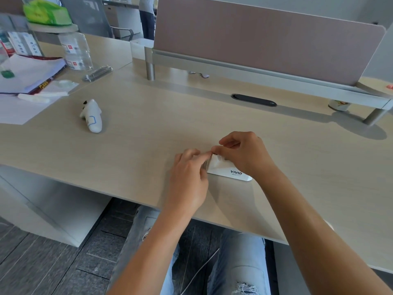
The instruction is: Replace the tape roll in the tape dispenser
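Observation:
A white tape dispenser (227, 171) with black "VIVID" lettering stands on the light wooden desk (138, 145), near its front edge. My left hand (189, 177) grips the dispenser's left end. My right hand (246, 156) covers its top and right side, and the fingertips of both hands meet at the upper left corner. The tape roll is hidden under my hands.
A white controller (93, 116) lies on the desk to the left. Farther left are papers (23, 81), a water bottle (76, 51) and a clear case (97, 73). A partition screen (265, 39) on a metal rail runs along the back, with a black cable slot (254, 100) below it.

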